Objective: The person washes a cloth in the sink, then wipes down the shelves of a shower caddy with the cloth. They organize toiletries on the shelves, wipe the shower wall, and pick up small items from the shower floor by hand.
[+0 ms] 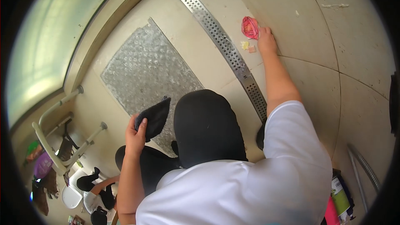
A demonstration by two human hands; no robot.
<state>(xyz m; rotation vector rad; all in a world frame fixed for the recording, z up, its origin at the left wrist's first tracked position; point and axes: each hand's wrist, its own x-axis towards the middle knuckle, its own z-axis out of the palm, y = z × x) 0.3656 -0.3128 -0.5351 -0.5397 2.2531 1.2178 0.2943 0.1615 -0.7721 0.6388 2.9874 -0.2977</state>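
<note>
In the head view my left hand [135, 135] grips a dark, folded cloth [155, 116], thumb on top, beside my bent knee. My right hand [267, 41] reaches far forward, low down where the floor meets the wall. Its fingers are closed at the right edge of a pink, crumpled, rounded thing [250, 28] with a paler orange middle; its kind is unclear. Small pale yellow bits [245, 45] and a pinkish-tan piece [251, 49] lie just below it.
A metal drain grate [225, 43] crosses the floor. Left of it lies a grey bumpy mat [152, 66]. A pale rail frame [50, 148] stands at left, near a small figure in white and black. Bottles [339, 196] and a metal hose [366, 166] are at lower right.
</note>
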